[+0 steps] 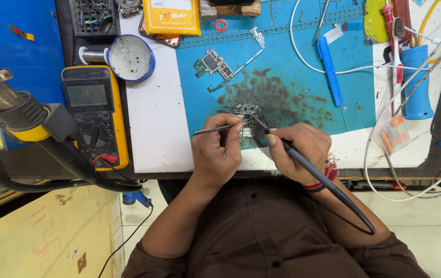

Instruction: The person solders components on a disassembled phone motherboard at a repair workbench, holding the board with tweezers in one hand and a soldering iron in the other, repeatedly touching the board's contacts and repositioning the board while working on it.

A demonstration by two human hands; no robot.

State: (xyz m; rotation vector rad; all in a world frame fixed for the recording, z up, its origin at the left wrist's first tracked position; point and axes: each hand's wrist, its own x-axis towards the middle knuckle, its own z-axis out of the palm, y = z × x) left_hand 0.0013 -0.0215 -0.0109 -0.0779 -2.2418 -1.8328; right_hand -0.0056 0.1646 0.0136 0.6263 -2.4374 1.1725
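The one camera sits on my head and looks almost straight down, over my chest and forearms, onto the bench [153, 118]. My torso fills the bottom of the view, so the bench's near edge crosses the picture just above my sleeves and its far edge is cut off at the top. It is close: my left hand [215, 149] and right hand [300, 149] lie near the middle, over the blue mat [282, 67]. The bench's left and right ends run past the sides. No second view shares the scene.
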